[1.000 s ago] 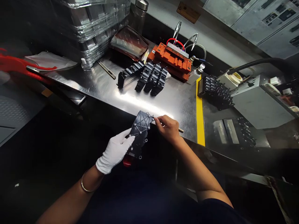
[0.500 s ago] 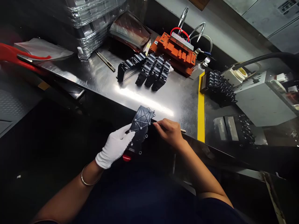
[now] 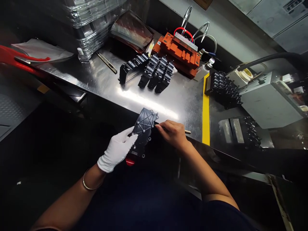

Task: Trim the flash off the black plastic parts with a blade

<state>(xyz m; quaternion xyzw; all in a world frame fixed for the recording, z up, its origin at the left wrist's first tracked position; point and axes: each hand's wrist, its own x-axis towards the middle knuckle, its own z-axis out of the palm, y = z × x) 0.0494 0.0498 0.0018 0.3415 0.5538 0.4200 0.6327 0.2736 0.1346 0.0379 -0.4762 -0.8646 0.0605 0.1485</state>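
Observation:
My left hand [image 3: 117,148], in a white glove, grips a black moulded plastic part [image 3: 144,133] by its left side. The part is tilted at the bench's front edge, its ribbed face with small round bosses turned up. My bare right hand [image 3: 172,132] is closed around a slim hand tool [image 3: 187,132], whose pale rear end sticks out behind the hand. Its front end meets the part's right edge near the upper corner; the tip is too small to make out.
On the steel bench [image 3: 101,88] stand several similar black parts [image 3: 155,73]. An orange fixture [image 3: 179,51] with hoses is behind them. A slim metal-handled tool [image 3: 107,62], a small bottle [image 3: 82,55] and wrapped stacked trays [image 3: 89,35] lie left. Yellow tape [image 3: 206,112] and a grey box [image 3: 269,102] are right.
My right hand and the slim tool have shifted slightly up along the part's right edge. My left hand keeps its hold on the part. The whole view has moved a little.

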